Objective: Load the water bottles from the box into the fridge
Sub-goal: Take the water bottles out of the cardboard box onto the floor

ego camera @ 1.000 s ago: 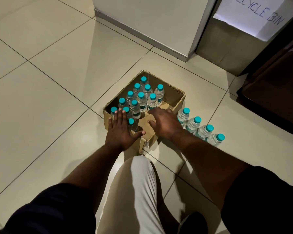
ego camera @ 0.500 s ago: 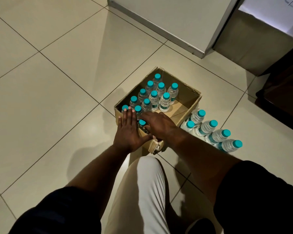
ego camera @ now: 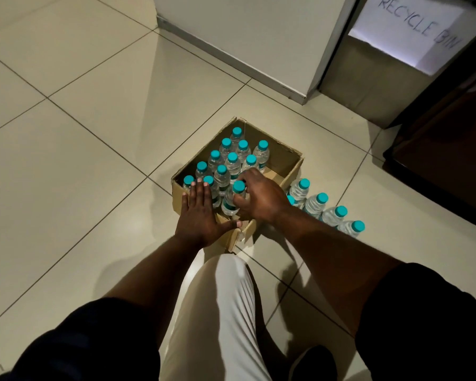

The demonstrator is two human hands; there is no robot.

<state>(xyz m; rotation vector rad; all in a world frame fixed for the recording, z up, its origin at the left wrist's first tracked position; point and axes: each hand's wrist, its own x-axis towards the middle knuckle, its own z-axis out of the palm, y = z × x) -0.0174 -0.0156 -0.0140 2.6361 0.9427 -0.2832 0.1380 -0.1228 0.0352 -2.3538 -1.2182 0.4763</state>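
My right hand (ego camera: 261,199) now curls round a bottle (ego camera: 229,203) at the near corner of the box (ego camera: 282,158), lifted higher than before. My left hand (ego camera: 201,213) stays flat, fingers straight, on its near wall. A sign (ego camera: 412,28) reads "RECYCLE BIN".

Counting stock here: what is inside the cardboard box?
Upright teal-capped water bottles fill the cardboard box's left side; the right hand grips one. Far right is bare cardboard. The left hand covers the near corner.
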